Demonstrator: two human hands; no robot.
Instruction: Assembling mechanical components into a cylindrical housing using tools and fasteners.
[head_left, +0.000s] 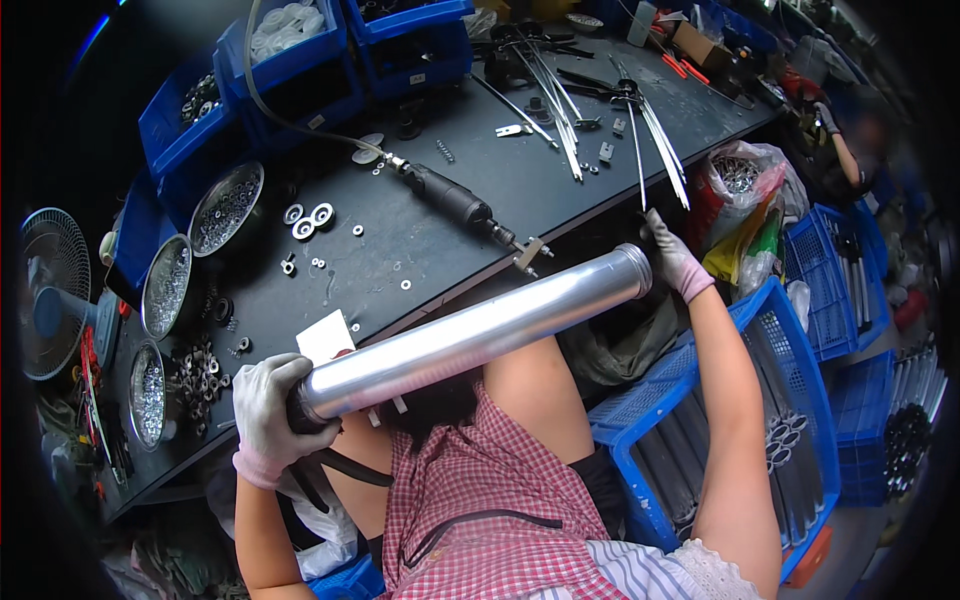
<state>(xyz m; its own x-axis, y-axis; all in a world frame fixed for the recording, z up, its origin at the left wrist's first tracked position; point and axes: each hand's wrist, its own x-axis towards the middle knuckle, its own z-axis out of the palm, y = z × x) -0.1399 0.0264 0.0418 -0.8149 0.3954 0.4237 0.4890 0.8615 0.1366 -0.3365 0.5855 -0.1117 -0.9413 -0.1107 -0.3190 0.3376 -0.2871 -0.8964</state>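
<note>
"Silver metal tube (pixel 478 330): where?"

"Slanting rightward from the gloved left hand (pixel 272 408), which wraps its near end, apparently to steady it."

"And the right hand (pixel 680 262)?"

"Just beyond the tube's far end, beside a thin rod (pixel 638 160); whether it pinches that, I cannot tell."

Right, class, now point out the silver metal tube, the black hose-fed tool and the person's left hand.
Silver metal tube (pixel 478 330): head view, middle of its side.
Black hose-fed tool (pixel 448 196): head view, its body.
Left hand (pixel 268 408): head view, the glove's middle.
</note>
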